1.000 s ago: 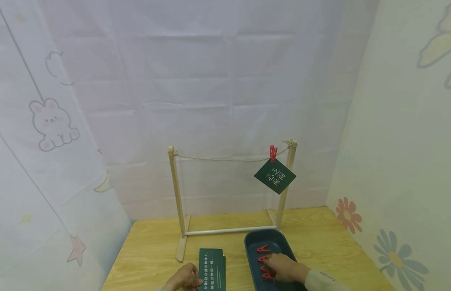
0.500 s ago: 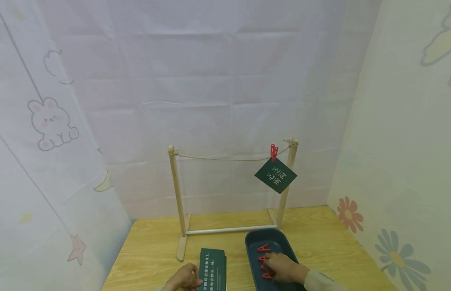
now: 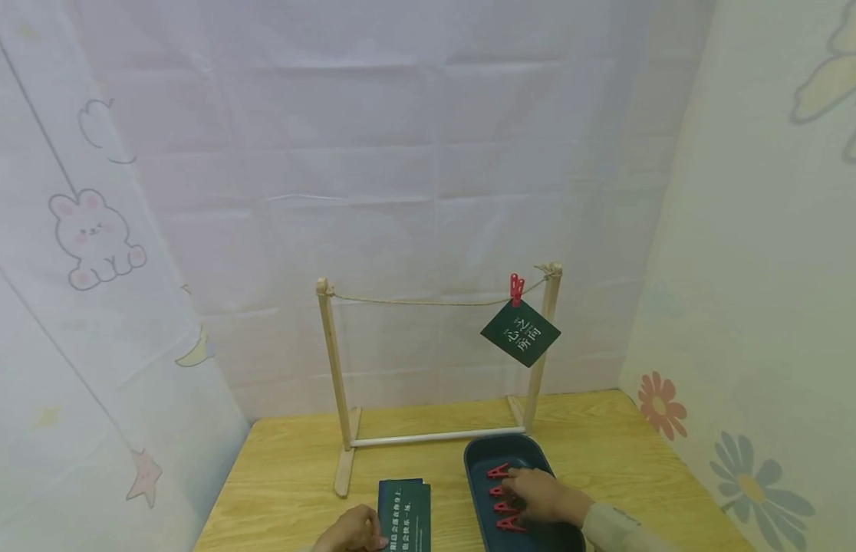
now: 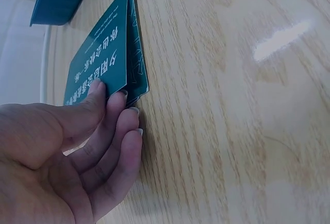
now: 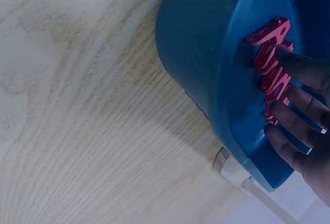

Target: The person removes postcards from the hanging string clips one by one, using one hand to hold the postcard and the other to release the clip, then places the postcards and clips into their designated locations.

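My left hand (image 3: 352, 529) pinches the near-left edge of a dark green card (image 3: 410, 512) with white writing. In the left wrist view the thumb lies on top of this card (image 4: 100, 54) and a fingertip is under its edge; more cards lie beneath it. My right hand (image 3: 538, 494) reaches into a dark blue tray (image 3: 472, 491) holding several red clothespins (image 3: 504, 507). As the right wrist view shows, its fingers are loosely extended and spread beside the clothespins (image 5: 268, 62), with the thumb against one of them. No clothespin is lifted off the tray floor.
Behind the cards and tray stands a wooden rack (image 3: 334, 360) with a string (image 3: 421, 303) tied between its posts. A green card (image 3: 521, 337) hangs near the right post by a red clothespin (image 3: 516, 288). Printed cloth walls (image 3: 414, 169) enclose the yellow wood table (image 3: 276, 475).
The top card has shifted toward me, baring a blue edge behind it. My right hand has moved slightly away from the near clothespins, which show more fully now.
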